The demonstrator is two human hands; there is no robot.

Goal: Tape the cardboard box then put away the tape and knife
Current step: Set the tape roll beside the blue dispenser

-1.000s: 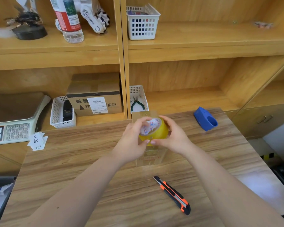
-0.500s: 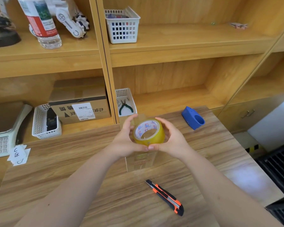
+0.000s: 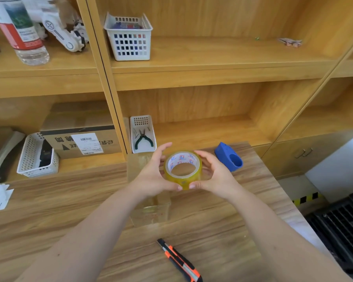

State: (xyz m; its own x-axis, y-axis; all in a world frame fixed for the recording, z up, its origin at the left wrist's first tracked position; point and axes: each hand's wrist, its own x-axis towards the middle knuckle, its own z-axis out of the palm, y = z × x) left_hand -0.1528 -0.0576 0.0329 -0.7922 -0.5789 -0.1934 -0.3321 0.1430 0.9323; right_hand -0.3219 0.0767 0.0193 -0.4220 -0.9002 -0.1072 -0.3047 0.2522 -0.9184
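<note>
My fingers (image 3: 178,187) grasp the tape roll (image 3: 182,169) from both sides, left hand (image 3: 153,176) and right hand (image 3: 214,174) cradling it above the cardboard box (image 3: 149,208), probably hunting the loose end. The knife (image 3: 179,260) lies nearer me on the surface (image 3: 222,231), within reach for cutting.

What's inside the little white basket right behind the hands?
The small white plastic basket holds green-handled pliers and some thin metal bits. Its front end is hidden behind the table edge.
</note>
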